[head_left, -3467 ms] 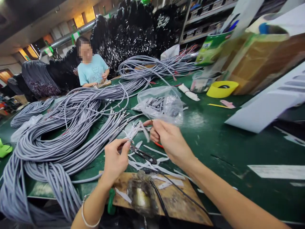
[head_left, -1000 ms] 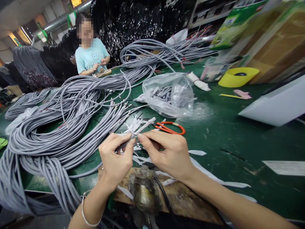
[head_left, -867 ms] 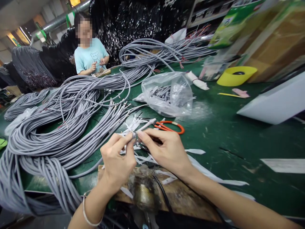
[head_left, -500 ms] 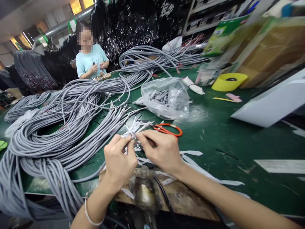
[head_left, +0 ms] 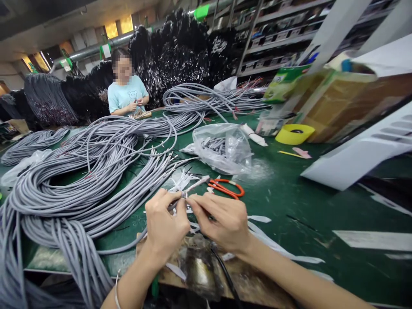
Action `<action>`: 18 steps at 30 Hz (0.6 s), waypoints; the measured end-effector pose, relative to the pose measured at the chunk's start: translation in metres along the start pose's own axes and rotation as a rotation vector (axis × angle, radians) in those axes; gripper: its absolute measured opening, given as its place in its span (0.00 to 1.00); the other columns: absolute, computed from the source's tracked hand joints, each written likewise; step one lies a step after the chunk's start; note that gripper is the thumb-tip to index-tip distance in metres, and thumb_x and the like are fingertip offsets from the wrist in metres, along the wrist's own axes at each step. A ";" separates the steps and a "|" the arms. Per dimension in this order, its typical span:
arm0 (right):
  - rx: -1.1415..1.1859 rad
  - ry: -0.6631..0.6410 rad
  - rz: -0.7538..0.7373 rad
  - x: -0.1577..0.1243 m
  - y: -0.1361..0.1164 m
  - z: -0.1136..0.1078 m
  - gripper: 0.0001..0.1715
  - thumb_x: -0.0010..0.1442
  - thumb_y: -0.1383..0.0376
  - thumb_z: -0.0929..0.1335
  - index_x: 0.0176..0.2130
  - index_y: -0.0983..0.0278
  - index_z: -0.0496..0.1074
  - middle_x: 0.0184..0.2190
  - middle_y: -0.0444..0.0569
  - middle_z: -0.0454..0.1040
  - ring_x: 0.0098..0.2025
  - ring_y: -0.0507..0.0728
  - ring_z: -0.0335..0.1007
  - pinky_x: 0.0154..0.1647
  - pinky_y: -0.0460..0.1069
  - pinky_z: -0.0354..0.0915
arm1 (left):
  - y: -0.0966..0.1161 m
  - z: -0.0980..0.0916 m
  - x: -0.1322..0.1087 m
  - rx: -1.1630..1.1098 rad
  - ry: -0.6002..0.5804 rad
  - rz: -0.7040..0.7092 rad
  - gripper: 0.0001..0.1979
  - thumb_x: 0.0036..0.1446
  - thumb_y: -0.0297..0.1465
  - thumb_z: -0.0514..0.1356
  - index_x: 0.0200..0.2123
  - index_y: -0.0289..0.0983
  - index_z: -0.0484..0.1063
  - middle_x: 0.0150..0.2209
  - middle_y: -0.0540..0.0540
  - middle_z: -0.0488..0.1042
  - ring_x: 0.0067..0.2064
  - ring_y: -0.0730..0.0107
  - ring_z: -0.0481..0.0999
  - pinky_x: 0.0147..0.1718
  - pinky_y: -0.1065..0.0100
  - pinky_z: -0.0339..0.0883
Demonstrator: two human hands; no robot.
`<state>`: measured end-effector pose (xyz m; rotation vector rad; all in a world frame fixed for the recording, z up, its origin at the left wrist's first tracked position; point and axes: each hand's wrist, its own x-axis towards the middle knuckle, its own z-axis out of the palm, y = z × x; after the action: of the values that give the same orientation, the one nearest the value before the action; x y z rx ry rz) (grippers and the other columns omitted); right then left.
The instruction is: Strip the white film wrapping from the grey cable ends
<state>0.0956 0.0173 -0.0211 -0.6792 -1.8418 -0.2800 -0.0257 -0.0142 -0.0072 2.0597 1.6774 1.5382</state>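
My left hand (head_left: 167,227) is closed in a pinch round a grey cable (head_left: 122,247), close to its end. The cable comes in from the left along the table edge and passes under that hand. Fingertip to fingertip with it, my right hand (head_left: 225,221) pinches at the cable's end, where a small white bit shows; its detail is hidden by the fingers. Just beyond the hands lie scissors with orange handles (head_left: 240,189) and a heap of thin white strips (head_left: 182,180). A wooden board (head_left: 247,274) is below my hands, with a clear-wrapped metal device (head_left: 199,266) on it.
Large coils of grey cable (head_left: 80,201) cover the table's left side. A clear plastic bag (head_left: 240,154) of short grey pieces stands behind the scissors. Farther right are a yellow tape roll (head_left: 294,136) and a cardboard box (head_left: 334,103). A co-worker (head_left: 128,94) sits across the table.
The camera view has tilted, so the table and my hands sit slightly lower in the picture. Both hands stay pinched together, and a bit more of the cable shows between the left fingers.
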 end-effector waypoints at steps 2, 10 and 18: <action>-0.010 0.004 -0.080 0.000 0.002 0.000 0.09 0.57 0.72 0.64 0.27 0.68 0.71 0.15 0.45 0.69 0.16 0.49 0.61 0.20 0.45 0.57 | 0.000 -0.001 -0.001 -0.028 -0.002 -0.049 0.07 0.49 0.23 0.56 0.26 0.33 0.74 0.21 0.48 0.70 0.22 0.74 0.69 0.20 0.74 0.62; 0.184 0.056 -0.133 0.003 -0.020 -0.007 0.11 0.58 0.72 0.62 0.26 0.63 0.67 0.14 0.40 0.65 0.16 0.48 0.57 0.19 0.44 0.56 | -0.010 0.003 0.005 0.075 -0.083 -0.097 0.07 0.47 0.23 0.57 0.24 0.32 0.75 0.23 0.44 0.74 0.25 0.68 0.71 0.27 0.68 0.64; 0.039 0.011 0.179 0.008 -0.002 -0.002 0.11 0.58 0.71 0.63 0.24 0.66 0.67 0.17 0.43 0.69 0.16 0.46 0.59 0.19 0.43 0.55 | -0.011 -0.003 0.016 -0.279 -0.072 -0.309 0.10 0.51 0.29 0.56 0.26 0.32 0.77 0.23 0.45 0.75 0.25 0.71 0.72 0.24 0.72 0.62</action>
<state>0.0940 0.0172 -0.0130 -0.8078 -1.7582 -0.1302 -0.0372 0.0006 -0.0023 1.6141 1.5615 1.4784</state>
